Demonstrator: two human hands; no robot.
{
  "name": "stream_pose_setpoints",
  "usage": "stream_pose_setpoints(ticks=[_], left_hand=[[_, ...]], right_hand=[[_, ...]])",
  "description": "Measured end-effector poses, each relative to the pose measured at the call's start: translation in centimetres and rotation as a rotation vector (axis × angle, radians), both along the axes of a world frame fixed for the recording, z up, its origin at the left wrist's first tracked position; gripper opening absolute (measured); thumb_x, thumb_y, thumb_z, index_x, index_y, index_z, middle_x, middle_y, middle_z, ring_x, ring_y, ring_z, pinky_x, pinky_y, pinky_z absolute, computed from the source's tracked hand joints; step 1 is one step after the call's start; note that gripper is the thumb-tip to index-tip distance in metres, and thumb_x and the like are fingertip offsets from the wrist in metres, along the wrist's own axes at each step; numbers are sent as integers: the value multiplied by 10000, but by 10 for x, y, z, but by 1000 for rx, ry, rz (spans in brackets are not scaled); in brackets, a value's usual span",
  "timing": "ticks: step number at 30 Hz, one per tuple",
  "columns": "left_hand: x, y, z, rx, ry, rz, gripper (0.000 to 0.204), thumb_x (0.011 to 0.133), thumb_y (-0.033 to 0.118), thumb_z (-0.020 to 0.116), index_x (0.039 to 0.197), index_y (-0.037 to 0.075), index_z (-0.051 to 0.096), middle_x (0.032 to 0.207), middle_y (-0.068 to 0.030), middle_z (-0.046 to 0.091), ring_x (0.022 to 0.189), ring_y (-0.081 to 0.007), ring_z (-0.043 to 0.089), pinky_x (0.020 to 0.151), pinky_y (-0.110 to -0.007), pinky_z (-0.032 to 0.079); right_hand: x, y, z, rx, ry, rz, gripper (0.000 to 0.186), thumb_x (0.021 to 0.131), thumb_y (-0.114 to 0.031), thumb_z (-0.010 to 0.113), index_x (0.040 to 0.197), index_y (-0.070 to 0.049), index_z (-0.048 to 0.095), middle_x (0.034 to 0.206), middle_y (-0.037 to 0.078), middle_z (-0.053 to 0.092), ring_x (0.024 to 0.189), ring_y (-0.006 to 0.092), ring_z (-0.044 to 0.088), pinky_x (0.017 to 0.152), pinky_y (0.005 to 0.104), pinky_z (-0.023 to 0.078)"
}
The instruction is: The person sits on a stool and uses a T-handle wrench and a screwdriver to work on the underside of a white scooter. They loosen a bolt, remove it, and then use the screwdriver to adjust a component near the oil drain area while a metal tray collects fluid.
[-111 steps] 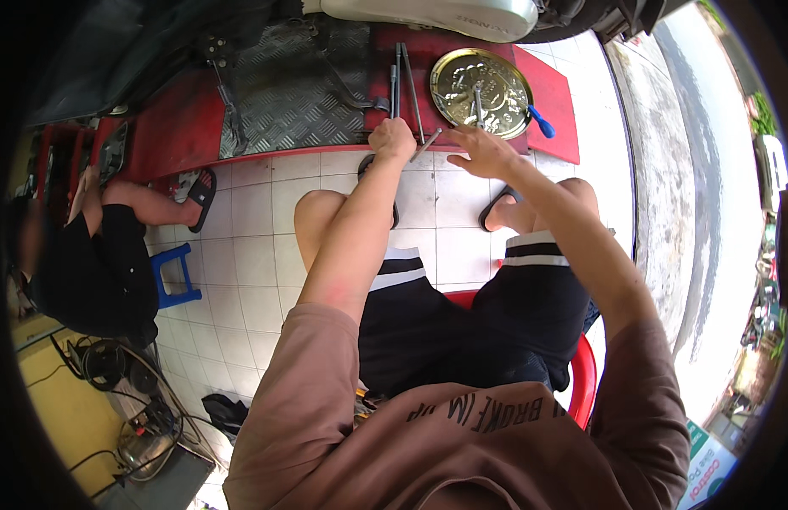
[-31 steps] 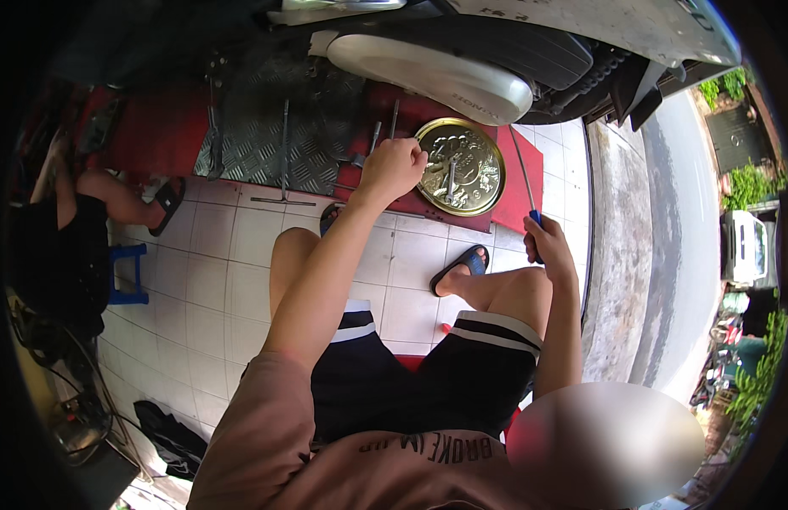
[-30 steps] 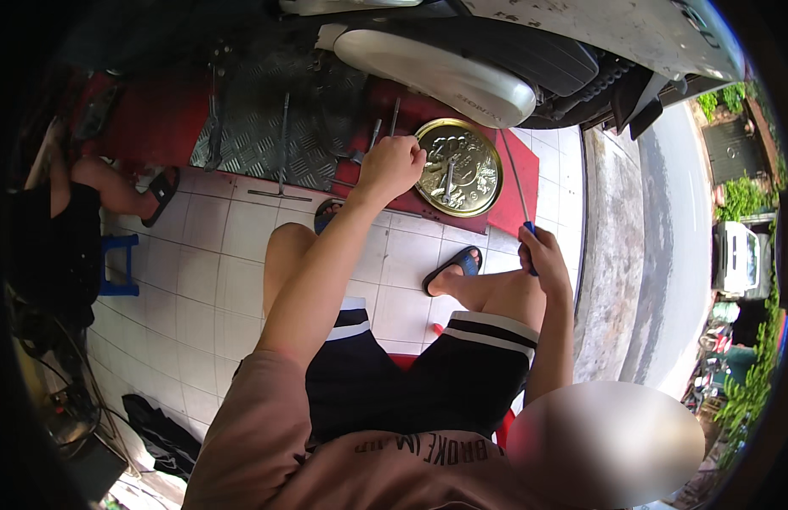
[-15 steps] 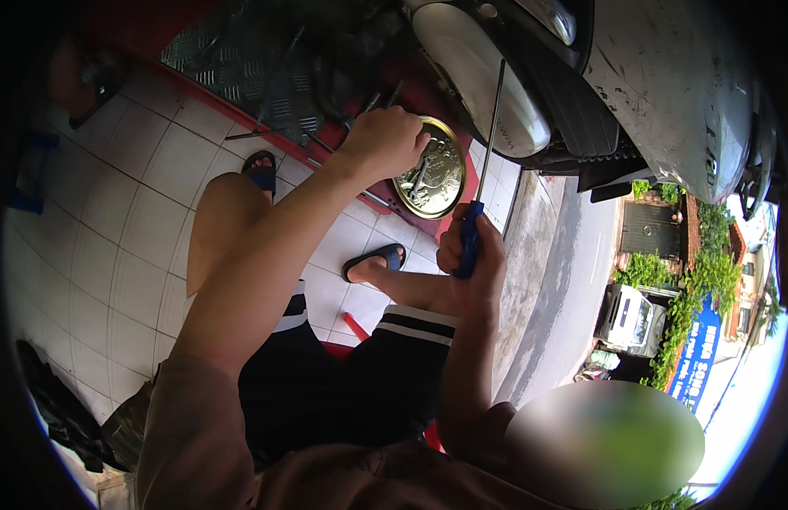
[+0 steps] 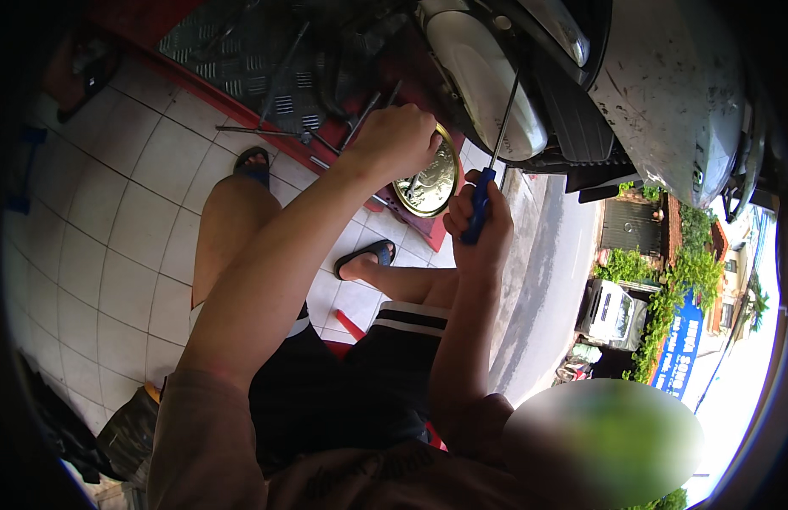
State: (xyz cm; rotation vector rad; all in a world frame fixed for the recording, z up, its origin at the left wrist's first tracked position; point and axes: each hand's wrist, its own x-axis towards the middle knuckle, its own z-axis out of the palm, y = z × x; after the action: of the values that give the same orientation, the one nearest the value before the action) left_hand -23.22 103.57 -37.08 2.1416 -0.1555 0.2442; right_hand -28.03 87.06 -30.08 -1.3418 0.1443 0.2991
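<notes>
Since the frame half a second ago, screwdriver (image 5: 480, 204) is up a bit and nearer the bike (image 5: 666, 110); its handle sits higher in view. In the oldest frame the blue handle lay at the tray's edge, right hand off it.

Right hand (image 5: 494, 231): gripping the blue handle, shaft tilted up, tip in front of the bike's side. Can't tell if tip touches. Left hand (image 5: 395, 140): fingers curled in, over the left part of the tray (image 5: 442, 183); can't tell if it holds anything.

Surface: red platform (image 5: 215, 102) with a dark, diamond-tread metal plate (image 5: 241, 76), dim toward the back. Round gold tray at its right end, shiny, metal tool (image 5: 413, 184) in it, partly hidden by left hand. Bar (image 5: 258, 131) sticks out past the platform's front edge.

Room: white tile floor (image 5: 122, 246), shadowed at left. Blue stool (image 5: 24, 183) far left, dim; another person's sandalled foot (image 5: 88, 76) upper left. Road (image 5: 538, 246) outside on the right, then white vehicle (image 5: 611, 310), gate (image 5: 634, 228), greenery (image 5: 700, 270), blue sign (image 5: 683, 340). Outside bright.
</notes>
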Motion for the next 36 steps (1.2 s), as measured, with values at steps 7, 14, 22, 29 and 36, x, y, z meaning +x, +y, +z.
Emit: stream_pose_setpoints(ticks=[7, 14, 22, 29, 36], left_hand=[[-3, -3, 1, 24, -11, -22, 238, 891, 219, 590, 779, 20, 660, 741, -190, 658, 733, -369, 661, 692, -476, 532], [-3, -3, 2, 39, 28, -46, 236, 880, 219, 597, 752, 27, 648, 733, -186, 656, 730, -364, 663, 687, -476, 534], [-1, -7, -3, 24, 13, -43, 238, 870, 226, 590, 783, 19, 670, 758, -195, 665, 745, -366, 664, 697, -474, 535], [-3, -7, -9, 4, -15, -6, 255, 865, 228, 582, 753, 13, 662, 760, -195, 662, 753, -369, 664, 703, -473, 536], [-8, -10, -8, 38, -12, -33, 241, 862, 222, 581, 758, 19, 660, 748, -192, 659, 739, -369, 661, 698, -469, 536]], right_hand=[[1, 2, 2, -1, 5, 14, 312, 992, -264, 418, 1071, 15, 532, 612, 39, 444, 476, 134, 387, 438, 271, 295], [3, 4, 3, 7, 1, 0, 318, 991, -272, 424, 1075, 14, 535, 626, 37, 442, 481, 131, 377, 441, 273, 293], [3, 11, 7, 887, 196, 203, 262, 1013, -226, 361, 1058, 3, 479, 621, -2, 392, 449, 58, 324, 371, 194, 273], [-2, 39, 20, 626, 118, 119, 277, 1014, -238, 408, 1024, 20, 508, 594, -15, 374, 449, 57, 314, 378, 200, 276], [-4, 48, 37, 192, 120, -48, 258, 1007, -256, 447, 1016, -18, 547, 598, -26, 372, 462, 64, 285, 401, 215, 232]])
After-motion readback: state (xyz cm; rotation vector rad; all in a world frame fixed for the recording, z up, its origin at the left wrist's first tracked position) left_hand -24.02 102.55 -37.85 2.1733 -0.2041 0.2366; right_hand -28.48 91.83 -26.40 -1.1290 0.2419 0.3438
